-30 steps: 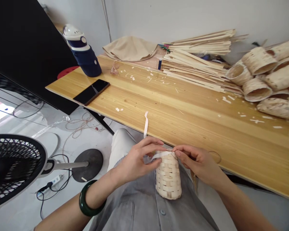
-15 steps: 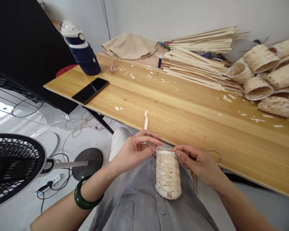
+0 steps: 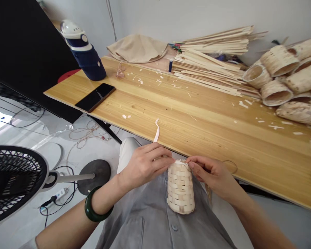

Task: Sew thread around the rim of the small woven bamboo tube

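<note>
Just beyond the woven basket (image 3: 180, 189), the tabletop (image 3: 197, 135) carries wood strips (image 3: 209, 71) and birch-bark tubes (image 3: 276, 92); a pedestal fan (image 3: 50, 178) stands to its left. Against the grey shirt (image 3: 145, 211), the right hand (image 3: 209, 175) pinches the basket's rim; the left hand (image 3: 146, 164) meets the opposite edge, fingers bunched, their grip hidden.

A smooth, rounded dark-green bangle (image 3: 91, 211) is worn on the left arm (image 3: 67, 224), and a grey garment (image 3: 134, 211), set with round grey buttons (image 3: 174, 228), is paired with pale trousers (image 3: 128, 149).
</note>
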Available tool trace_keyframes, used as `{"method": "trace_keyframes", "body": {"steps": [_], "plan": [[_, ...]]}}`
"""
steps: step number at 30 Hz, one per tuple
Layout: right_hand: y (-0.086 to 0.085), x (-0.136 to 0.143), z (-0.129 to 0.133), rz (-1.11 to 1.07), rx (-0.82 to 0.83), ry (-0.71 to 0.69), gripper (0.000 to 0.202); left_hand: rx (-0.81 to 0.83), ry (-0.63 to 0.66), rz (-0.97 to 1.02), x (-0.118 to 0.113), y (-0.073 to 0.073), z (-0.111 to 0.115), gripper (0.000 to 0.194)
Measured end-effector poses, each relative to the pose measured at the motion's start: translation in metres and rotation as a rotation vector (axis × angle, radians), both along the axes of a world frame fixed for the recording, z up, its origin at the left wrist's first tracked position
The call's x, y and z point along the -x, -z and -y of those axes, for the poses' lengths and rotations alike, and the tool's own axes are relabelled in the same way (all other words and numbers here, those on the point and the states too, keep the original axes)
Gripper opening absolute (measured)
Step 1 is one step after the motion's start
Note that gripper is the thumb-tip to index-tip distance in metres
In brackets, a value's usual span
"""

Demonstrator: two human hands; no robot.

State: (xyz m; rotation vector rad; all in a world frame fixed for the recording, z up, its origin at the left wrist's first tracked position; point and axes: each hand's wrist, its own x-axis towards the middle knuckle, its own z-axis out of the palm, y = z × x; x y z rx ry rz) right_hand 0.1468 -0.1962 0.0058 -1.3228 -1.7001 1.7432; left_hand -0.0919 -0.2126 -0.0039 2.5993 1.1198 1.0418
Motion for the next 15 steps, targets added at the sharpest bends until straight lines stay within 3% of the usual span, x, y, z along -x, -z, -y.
{"method": "trace_keyframes", "body": {"steps": [15], "plan": [[-0.002,0.000,0.002,0.015,-0.072,-0.001,0.037,-0.106,-0.008,0.011,0.001,0.013,0.003,0.012]]}}
